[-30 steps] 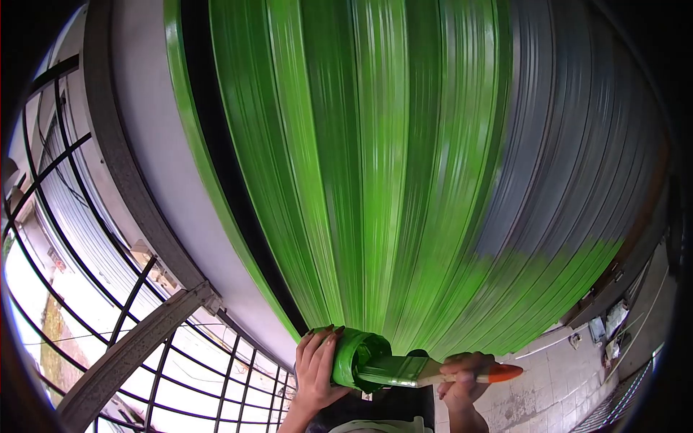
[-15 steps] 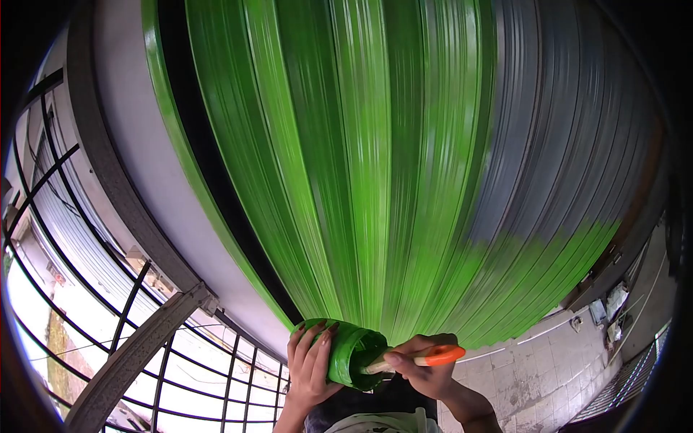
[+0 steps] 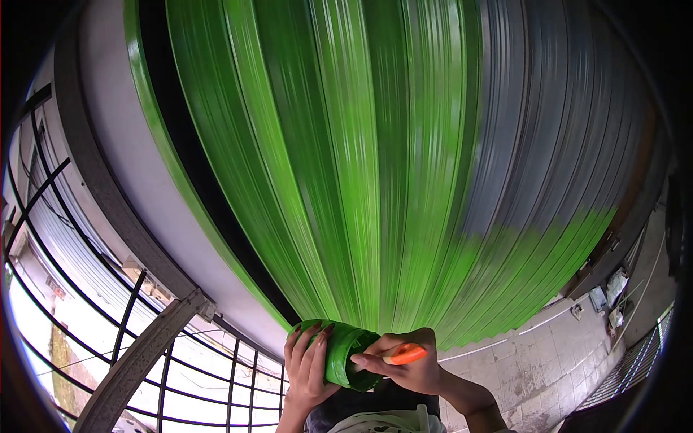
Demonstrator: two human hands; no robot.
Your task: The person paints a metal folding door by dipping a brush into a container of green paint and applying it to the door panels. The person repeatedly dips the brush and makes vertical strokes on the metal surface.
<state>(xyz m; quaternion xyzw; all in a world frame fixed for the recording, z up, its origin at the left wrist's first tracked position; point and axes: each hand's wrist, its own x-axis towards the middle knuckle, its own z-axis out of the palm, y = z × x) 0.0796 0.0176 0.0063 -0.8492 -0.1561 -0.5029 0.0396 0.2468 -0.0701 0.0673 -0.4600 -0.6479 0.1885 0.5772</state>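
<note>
My left hand [image 3: 309, 364] is wrapped round a green paint container [image 3: 341, 355], which is tilted so its mouth faces right. Closed on the orange-tipped handle of a paintbrush [image 3: 406, 353] is my right hand [image 3: 409, 372], right at the container's mouth. The brush's bristle end is inside the container and hidden from me. In front of both hands rises a ribbed metal shutter [image 3: 393, 180], glossy green on the left and along the bottom right, bare grey at the upper right.
On the left stand a window grille [image 3: 162, 361] of black bars and a metal post [image 3: 141, 353]. A pale wall strip [image 3: 119, 137] borders the shutter. Tiled wall [image 3: 534, 361] shows at lower right, near some electrical boxes [image 3: 606, 299].
My right hand has moved left and pushed the paintbrush deeper into the container. My view has shifted slightly, so the shutter appears further left. The left hand keeps its hold.
</note>
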